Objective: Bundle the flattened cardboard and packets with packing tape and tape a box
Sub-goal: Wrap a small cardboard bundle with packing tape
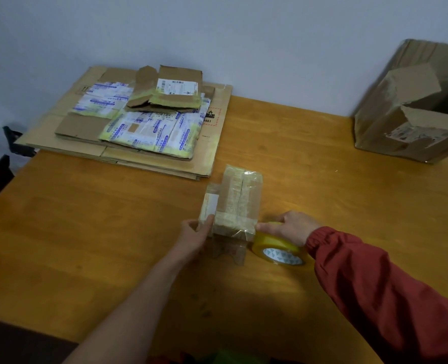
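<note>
Head view: left hand (194, 234) grips small box (234, 203); right hand (292, 227) holds tape roll (276, 247)

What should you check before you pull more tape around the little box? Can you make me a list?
1. Left hand holds the small box at its near left corner: ok.
2. Right hand grips the tape roll, fingertip at the box's near right edge: ok.
3. Tape strip lies across the box's near end: ok.
4. Strip stuck flat with no wrinkles: cannot tell, it is shiny and blurred.
5. Cardboard stack lies apart from the small box: ok.
6. Large box stands apart, at the far right: ok.
</note>
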